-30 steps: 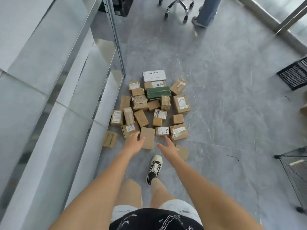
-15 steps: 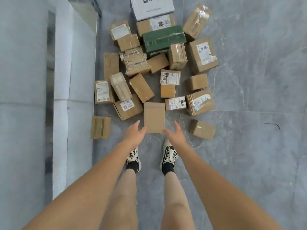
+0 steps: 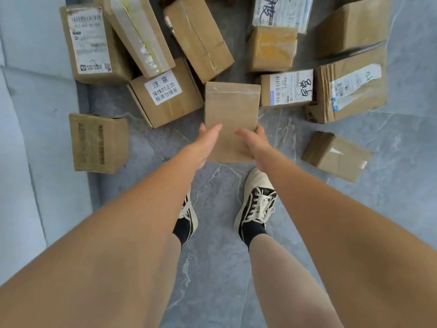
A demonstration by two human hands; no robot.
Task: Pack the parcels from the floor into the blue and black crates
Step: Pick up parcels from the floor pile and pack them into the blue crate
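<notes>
Both hands, L (image 3: 205, 145) & R (image 3: 254, 144), clasp plain parcel (image 3: 231, 114) btwn them.

Matt brown cardboard parcel (image 3: 233, 119) at centre, glossy clear tape on box (image 3: 139, 31) upper left, white paper label (image 3: 163, 90), polished grey marble-look floor (image 3: 212, 268), canvas shoe (image 3: 256, 200) with cloth laces

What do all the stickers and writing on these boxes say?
"注意 接线时正负极请勿接反": white sticker on the brown box beside the left hand.
Handwritten marks on the shipping label right of the held box: cannot be made out.
Upper-left printed label, top label, right label: too blurred.
</notes>
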